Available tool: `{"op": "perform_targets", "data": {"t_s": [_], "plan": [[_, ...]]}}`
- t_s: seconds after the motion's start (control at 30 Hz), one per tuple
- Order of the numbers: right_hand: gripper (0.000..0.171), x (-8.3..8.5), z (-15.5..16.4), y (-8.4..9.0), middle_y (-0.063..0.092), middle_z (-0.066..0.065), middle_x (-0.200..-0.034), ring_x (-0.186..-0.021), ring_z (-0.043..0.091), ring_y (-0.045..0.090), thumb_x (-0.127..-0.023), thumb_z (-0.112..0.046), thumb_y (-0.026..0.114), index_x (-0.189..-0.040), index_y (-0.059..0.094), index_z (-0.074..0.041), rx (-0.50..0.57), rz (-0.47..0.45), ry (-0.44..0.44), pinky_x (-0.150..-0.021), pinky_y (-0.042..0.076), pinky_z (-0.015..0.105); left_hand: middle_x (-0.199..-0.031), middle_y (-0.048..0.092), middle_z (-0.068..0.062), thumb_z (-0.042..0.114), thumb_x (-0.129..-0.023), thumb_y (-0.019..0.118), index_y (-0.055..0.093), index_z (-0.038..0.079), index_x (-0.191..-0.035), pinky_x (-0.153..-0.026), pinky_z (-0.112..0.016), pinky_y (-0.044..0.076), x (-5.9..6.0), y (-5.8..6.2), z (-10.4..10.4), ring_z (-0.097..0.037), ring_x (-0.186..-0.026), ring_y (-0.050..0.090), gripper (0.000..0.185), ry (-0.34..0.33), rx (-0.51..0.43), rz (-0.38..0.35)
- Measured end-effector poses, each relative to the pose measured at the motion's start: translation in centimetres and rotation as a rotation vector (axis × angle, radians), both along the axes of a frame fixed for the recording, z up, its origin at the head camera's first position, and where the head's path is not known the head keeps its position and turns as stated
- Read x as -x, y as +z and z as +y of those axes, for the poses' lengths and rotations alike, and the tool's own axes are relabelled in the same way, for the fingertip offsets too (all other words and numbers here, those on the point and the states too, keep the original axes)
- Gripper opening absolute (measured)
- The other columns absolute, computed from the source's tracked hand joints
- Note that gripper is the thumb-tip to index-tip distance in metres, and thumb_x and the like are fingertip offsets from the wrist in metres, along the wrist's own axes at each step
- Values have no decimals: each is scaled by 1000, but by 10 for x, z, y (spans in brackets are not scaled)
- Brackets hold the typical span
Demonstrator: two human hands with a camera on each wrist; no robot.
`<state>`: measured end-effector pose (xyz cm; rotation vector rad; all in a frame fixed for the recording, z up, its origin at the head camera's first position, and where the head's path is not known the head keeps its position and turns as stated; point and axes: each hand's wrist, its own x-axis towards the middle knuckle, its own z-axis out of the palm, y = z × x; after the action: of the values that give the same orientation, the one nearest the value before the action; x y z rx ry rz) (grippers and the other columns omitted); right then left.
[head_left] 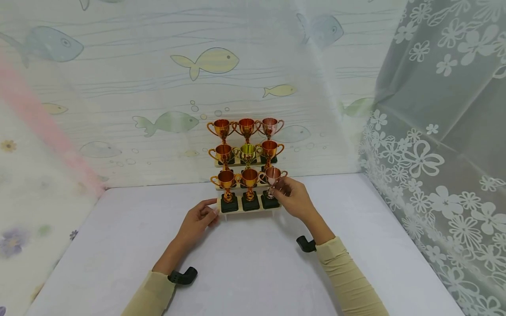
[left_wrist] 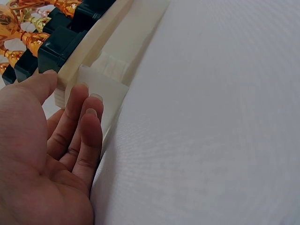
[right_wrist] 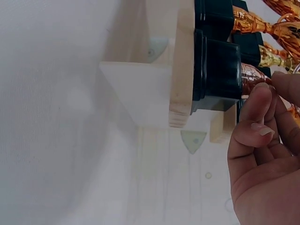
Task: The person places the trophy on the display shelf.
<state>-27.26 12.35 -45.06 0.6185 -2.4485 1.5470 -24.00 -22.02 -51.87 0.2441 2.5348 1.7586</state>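
A tiered wooden stand (head_left: 240,207) holds small trophy cups on black bases, in rows of three. My left hand (head_left: 197,220) grips the left end of its lowest board. In the left wrist view the thumb lies at the board's edge near a black base (left_wrist: 60,50), with the curled fingers beside a white leg (left_wrist: 101,89). At the right end of the front row stands a rose-gold trophy (head_left: 273,175). My right hand (head_left: 295,198) pinches its stem between thumb and fingers. The trophy's base (right_wrist: 220,70) sits on the board in the right wrist view.
Orange-gold trophies (head_left: 226,179) fill most other places, with a yellow-gold one (head_left: 248,152) in the middle and another pinkish one (head_left: 270,126) at the top right. A white cloth (head_left: 245,267) covers the table. Behind hangs a fish-print sheet (head_left: 118,87); a flowered lace curtain (head_left: 442,131) hangs at right.
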Motion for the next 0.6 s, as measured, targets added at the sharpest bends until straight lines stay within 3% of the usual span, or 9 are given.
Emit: {"op": "perform_targets", "data": {"t_s": [0.4, 0.6], "plan": [[6, -2, 2, 0, 72, 7, -89, -68, 15, 56, -98, -7, 73, -103, 72, -4, 11, -20, -7, -58, 46, 25, -97, 74, -12, 29, -108, 65, 57, 13, -149, -75, -28, 57, -2, 1, 1, -22, -84, 67, 44, -6, 3, 1], [17, -4, 7, -3, 67, 9, -94, -69, 17, 57, -98, -8, 75, -114, 72, -4, 24, -46, 0, -59, 47, 26, -98, 74, -13, 26, -109, 63, 55, 9, -150, -74, -27, 56, -2, 0, 0, -23, -83, 67, 45, -8, 11, 14]]}}
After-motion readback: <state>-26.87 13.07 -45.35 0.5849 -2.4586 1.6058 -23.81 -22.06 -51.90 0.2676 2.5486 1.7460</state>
